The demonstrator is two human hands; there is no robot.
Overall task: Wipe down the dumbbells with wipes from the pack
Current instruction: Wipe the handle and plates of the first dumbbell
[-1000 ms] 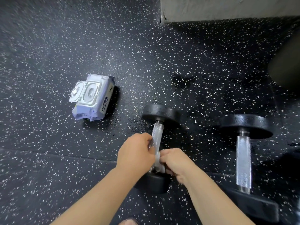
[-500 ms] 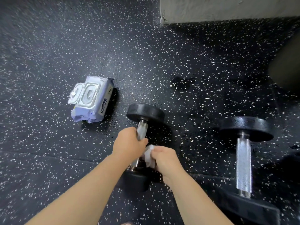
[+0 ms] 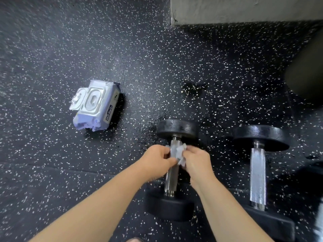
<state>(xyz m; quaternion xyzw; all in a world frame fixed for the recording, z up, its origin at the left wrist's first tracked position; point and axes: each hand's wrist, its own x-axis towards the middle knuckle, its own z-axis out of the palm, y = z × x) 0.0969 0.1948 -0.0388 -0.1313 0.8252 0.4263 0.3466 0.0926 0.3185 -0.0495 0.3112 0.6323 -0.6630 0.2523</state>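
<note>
we've got both hands on the near dumbbell (image 3: 172,169), which lies on the speckled rubber floor (image 3: 52,41). the left hand (image 3: 156,160) and right hand (image 3: 196,160) each pinch a side of the white wipe (image 3: 177,152), which is wrapped round the upper part of the knurled chrome handle, just below the far black head. fingers of both are closed on the wipe.

risks, as we judge them: the dumbbell has round heads, so a hard sideways rub w/ no hand steadying it could make it roll toward the second dumbbell (image 3: 257,173) just to the right. the wipe looks thin & bunched; the knurling may snag or tear it.

the wipes pack (image 3: 95,106) sits well apart to the left, its flip lid open, so the wipes inside may dry out. there's dark lettering on its side strip, but it's too blurred to read.
</note>
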